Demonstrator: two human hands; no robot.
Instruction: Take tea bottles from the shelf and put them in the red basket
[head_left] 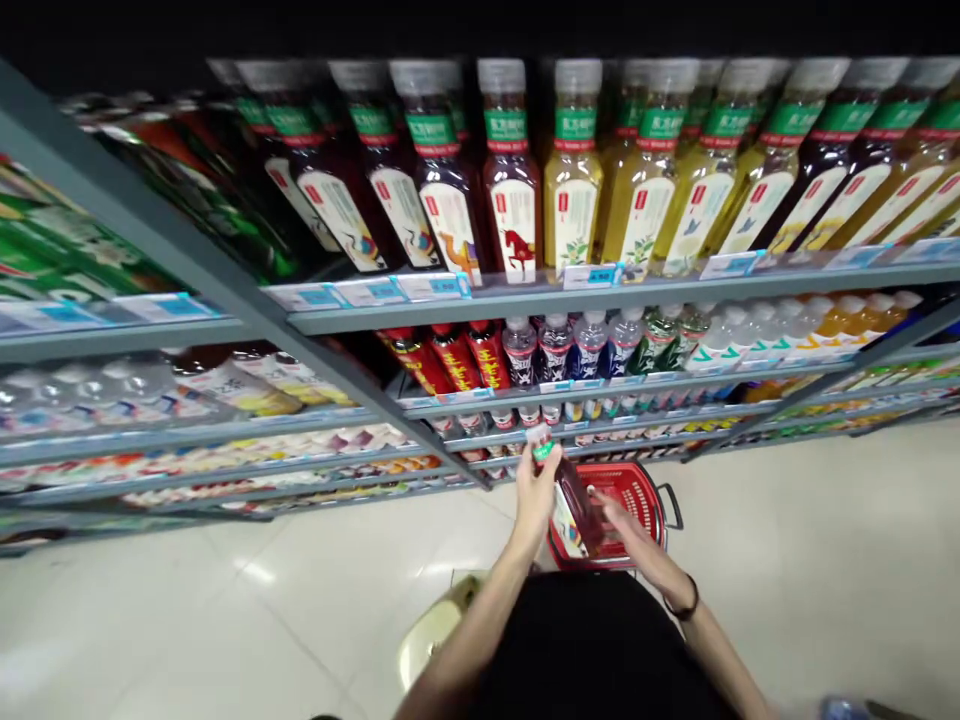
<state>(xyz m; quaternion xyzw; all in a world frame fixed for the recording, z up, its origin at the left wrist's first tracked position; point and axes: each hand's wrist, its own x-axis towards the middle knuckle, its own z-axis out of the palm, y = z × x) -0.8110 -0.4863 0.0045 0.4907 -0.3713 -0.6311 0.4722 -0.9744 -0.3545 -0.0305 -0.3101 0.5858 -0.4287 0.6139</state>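
Note:
My left hand (536, 485) is closed around the neck of a dark tea bottle (577, 512) with a white cap, a green neck band and a pale picture label. The bottle tilts, its base pointing down and to the right. Close to its lower side is my right hand (619, 518), fingers stretched out; whether they touch the bottle I cannot tell. Below both hands is a red shopping basket (639, 492) with a black handle, and the bottle covers part of it.
The top shelf (525, 298) carries rows of dark and yellow tea bottles (576, 190). Lower shelves hold red-labelled bottles (454, 360) and many other drinks. A shelf upright (150, 210) stands at left. A cream-coloured object (431, 635) rests on the pale floor (225, 620).

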